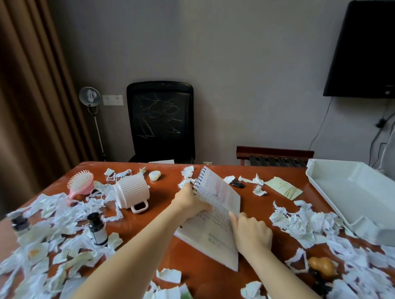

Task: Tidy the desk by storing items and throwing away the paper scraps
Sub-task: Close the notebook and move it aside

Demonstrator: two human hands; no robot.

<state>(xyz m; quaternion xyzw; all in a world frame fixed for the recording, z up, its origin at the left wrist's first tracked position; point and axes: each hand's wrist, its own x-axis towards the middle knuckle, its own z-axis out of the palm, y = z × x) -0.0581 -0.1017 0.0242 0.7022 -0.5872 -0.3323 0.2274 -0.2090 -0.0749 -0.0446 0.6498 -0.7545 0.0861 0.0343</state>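
An open spiral notebook [213,228] with written pages lies in the middle of the red-brown desk [210,278]. My left hand [190,202] grips it near the spiral binding. My right hand [250,232] pinches the edge of its upper leaf, which stands lifted and tilted. Torn white paper scraps [50,228] cover the desk's left side, with more paper scraps [302,221] on the right. A white tray [358,196] sits at the right edge.
A pink ribbed mug [132,190] lies on its side beside a pink hairbrush [80,184]. Two dark bottles [97,230] stand on the left. A small gourd [322,265], a dark object [237,184] and a yellowish card [283,188] lie on the right. A black chair [161,120] stands behind the desk.
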